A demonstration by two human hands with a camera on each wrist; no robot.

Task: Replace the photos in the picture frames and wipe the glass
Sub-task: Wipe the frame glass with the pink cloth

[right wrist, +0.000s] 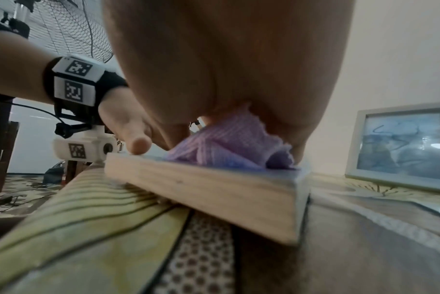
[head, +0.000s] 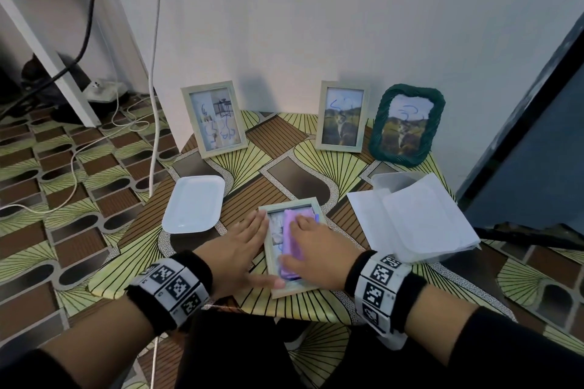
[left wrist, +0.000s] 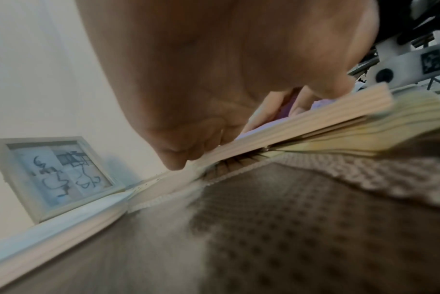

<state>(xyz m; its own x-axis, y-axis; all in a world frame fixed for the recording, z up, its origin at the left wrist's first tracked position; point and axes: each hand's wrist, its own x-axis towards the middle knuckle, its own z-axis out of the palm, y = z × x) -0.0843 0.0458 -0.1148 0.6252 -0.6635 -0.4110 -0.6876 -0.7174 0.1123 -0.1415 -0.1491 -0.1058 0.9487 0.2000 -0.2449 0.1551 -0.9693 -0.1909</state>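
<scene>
A light wooden picture frame (head: 289,203) lies flat on the table near its front edge; its side shows in both wrist views (left wrist: 301,123) (right wrist: 201,191). My left hand (head: 243,246) lies flat against the frame's left side, fingers straight, thumb along the near rim (right wrist: 135,139). My right hand (head: 319,249) presses a folded purple cloth (head: 292,230) onto the glass; the cloth (right wrist: 229,147) bunches up between my thumb and curled fingers. Three frames stand against the wall with blue scribbles on their glass: a pale one at left (head: 215,118), a pale one in the middle (head: 343,117) and a green woven one (head: 407,125).
A white tray (head: 194,204) sits left of the flat frame. At the right is a clear plastic box (head: 388,181) with white sheets (head: 420,218) on it. A dark blue panel (head: 537,136) stands at the table's right. Cables (head: 76,161) run over the floor at left.
</scene>
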